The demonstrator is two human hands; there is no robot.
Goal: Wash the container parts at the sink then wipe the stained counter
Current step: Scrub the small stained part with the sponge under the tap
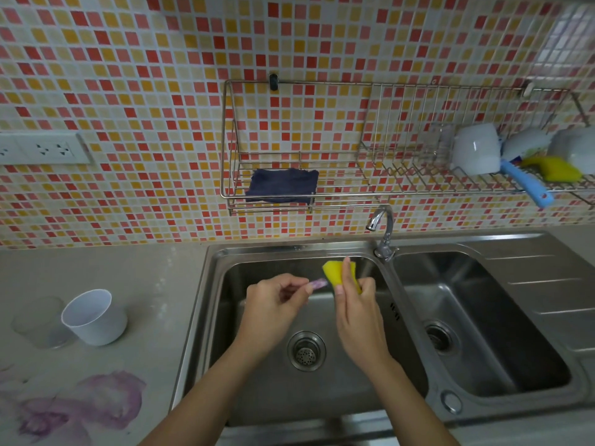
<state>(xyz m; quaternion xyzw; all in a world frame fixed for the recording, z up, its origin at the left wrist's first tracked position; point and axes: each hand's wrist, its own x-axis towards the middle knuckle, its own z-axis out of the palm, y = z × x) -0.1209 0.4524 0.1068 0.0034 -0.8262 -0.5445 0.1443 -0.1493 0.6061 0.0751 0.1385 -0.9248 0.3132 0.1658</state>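
Observation:
Over the left sink basin (244, 397), my left hand (273, 304) pinches a small purple-stained part (318, 282), too small to identify. My right hand (354, 304) grips a yellow sponge (335, 270), which touches the tip of that part. On the counter to the left stand a white cup (95, 317) and a clear cup (40, 323). A purple stain (83, 403) spreads over the counter (145, 284) at the lower left.
The faucet (383, 233) stands between the two basins; the right basin (476, 323) holds nothing. A wall rack (289, 146) carries a dark blue cloth (281, 185). Further right it holds white cups (476, 149), a blue-handled brush (528, 185) and a second yellow sponge (557, 169). A socket strip (42, 149) is on the left wall.

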